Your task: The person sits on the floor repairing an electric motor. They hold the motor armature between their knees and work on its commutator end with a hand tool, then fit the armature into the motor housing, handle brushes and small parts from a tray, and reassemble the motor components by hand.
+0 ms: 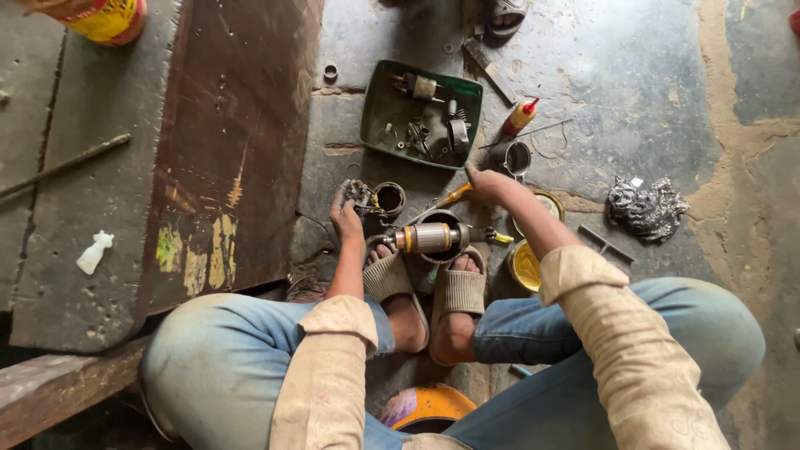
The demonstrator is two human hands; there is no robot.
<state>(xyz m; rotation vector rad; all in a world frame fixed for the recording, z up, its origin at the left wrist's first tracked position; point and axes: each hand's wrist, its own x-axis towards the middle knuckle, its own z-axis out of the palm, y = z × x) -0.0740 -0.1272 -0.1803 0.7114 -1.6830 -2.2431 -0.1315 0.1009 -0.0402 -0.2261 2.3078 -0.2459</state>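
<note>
I sit low with both sandalled feet on a stained concrete floor. My left hand is shut on a small metal motor part with wires, next to a round brown cap. My right hand reaches forward toward the green tray of metal parts, near a yellow-handled screwdriver; whether it grips anything is unclear. A motor armature with a copper-coloured end lies across a round housing just in front of my toes.
A red-capped squeeze bottle and a small metal cup stand right of the tray. Open tins with yellow grease sit by my right foot. A crumpled dark rag lies further right. A worn metal-topped bench fills the left.
</note>
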